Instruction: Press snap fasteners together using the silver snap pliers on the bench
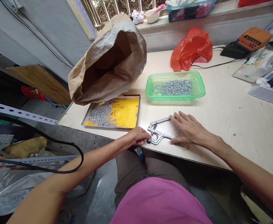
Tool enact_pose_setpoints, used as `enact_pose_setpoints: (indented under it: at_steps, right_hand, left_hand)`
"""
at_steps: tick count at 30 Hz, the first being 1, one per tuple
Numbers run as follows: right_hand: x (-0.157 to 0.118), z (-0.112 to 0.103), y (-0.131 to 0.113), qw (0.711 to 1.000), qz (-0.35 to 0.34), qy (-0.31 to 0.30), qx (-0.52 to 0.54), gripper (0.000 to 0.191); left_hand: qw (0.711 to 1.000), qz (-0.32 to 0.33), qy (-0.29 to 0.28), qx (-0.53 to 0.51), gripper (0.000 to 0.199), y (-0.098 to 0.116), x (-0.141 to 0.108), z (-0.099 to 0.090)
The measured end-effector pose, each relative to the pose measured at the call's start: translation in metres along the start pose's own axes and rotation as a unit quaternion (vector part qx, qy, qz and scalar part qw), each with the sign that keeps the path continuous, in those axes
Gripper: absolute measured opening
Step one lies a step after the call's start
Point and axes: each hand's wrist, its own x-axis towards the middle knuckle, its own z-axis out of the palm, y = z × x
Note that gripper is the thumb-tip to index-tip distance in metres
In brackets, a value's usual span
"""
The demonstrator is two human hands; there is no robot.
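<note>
Metal hand pliers [158, 137] with a spring between their arms lie on the pale table near its front edge, jaws to the left. My left hand [140, 136] is closed in a pinch at the jaw end; what its fingertips hold is too small to name. My right hand [189, 130] rests over the handle ends, fingers spread and palm down. Behind the pliers stands a green basket [175, 97] with many small metal pieces. A shallow tray [138, 113] with a yellow lining, to the left, carries more of these pieces.
A large open paper sack [108, 62] leans over the tray's back. Red plastic bag [191, 48], orange-and-black battery device [250, 42] and grey bin [269, 93] stand toward the back and right. A black cable [80, 149] loops over the left arm.
</note>
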Motion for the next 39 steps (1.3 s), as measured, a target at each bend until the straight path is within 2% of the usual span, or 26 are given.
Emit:
enact_pose_setpoints:
  at_steps: [2, 5, 10, 13, 15, 16, 17, 19, 20, 22, 23, 25, 27, 30, 32, 36, 39]
  right_hand:
    - [0.006, 0.0, 0.003, 1.0, -0.012, -0.022, -0.001, 0.098]
    - [0.009, -0.004, 0.0, 0.999, -0.011, -0.035, -0.007, 0.083]
    - [0.003, -0.007, -0.008, 0.999, -0.014, -0.027, -0.019, 0.063]
    - [-0.002, -0.005, -0.011, 1.0, -0.015, -0.017, -0.008, 0.056]
    - [-0.005, -0.003, -0.013, 1.0, -0.017, -0.007, 0.011, 0.052]
    - [-0.006, -0.002, -0.014, 1.0, -0.019, -0.001, 0.023, 0.05]
    - [-0.007, -0.001, -0.015, 0.999, -0.021, 0.004, 0.035, 0.05]
    - [-0.01, 0.0, -0.017, 0.998, -0.02, 0.011, 0.056, 0.052]
    - [-0.011, 0.0, -0.019, 0.998, -0.017, 0.015, 0.064, 0.054]
    - [-0.013, -0.001, -0.021, 0.997, -0.008, 0.02, 0.077, 0.06]
    - [-0.014, -0.001, -0.022, 0.996, -0.004, 0.022, 0.082, 0.063]
    - [-0.017, -0.003, -0.023, 0.996, 0.003, 0.019, 0.088, 0.066]
    - [-0.02, -0.005, -0.022, 0.997, 0.025, 0.007, 0.076, 0.064]
    - [-0.022, -0.011, -0.022, 0.998, 0.052, -0.023, 0.035, 0.047]
    - [-0.021, -0.014, -0.023, 0.998, 0.043, -0.038, 0.016, 0.036]
    - [-0.017, -0.013, -0.028, 0.999, 0.026, -0.04, 0.02, 0.019]
    - [-0.014, -0.01, -0.028, 0.998, 0.032, -0.03, 0.037, 0.022]
  left_hand:
    - [1.0, 0.011, 0.005, -0.007, 0.013, -0.003, 0.0, 0.0]
    - [1.0, 0.018, -0.002, -0.014, 0.012, -0.005, 0.001, 0.0]
    - [1.0, 0.013, -0.004, 0.002, 0.012, -0.003, 0.002, -0.001]
    - [0.998, 0.019, 0.006, 0.062, 0.023, -0.004, -0.001, -0.002]
    - [0.984, 0.069, 0.057, 0.156, 0.031, -0.006, -0.007, 0.0]
    - [0.964, 0.114, 0.106, 0.215, 0.031, -0.007, -0.01, 0.003]
    - [0.933, 0.168, 0.159, 0.276, 0.029, -0.008, -0.013, 0.007]
    - [0.848, 0.284, 0.232, 0.381, 0.02, -0.007, -0.015, 0.019]
    - [0.808, 0.336, 0.24, 0.42, 0.021, -0.006, -0.013, 0.025]
    - [0.748, 0.413, 0.214, 0.473, 0.038, 0.0, -0.005, 0.037]
    - [0.729, 0.436, 0.199, 0.488, 0.048, 0.004, 0.001, 0.041]
    - [0.71, 0.459, 0.173, 0.506, 0.058, 0.013, 0.014, 0.045]
    - [0.703, 0.461, 0.147, 0.521, 0.059, 0.02, 0.024, 0.044]
    - [0.698, 0.455, 0.13, 0.538, 0.058, 0.027, 0.028, 0.039]
    - [0.698, 0.457, 0.126, 0.537, 0.052, 0.028, 0.027, 0.038]
    - [0.717, 0.448, 0.124, 0.519, 0.028, 0.027, 0.025, 0.04]
    - [0.729, 0.435, 0.132, 0.512, 0.021, 0.029, 0.027, 0.041]
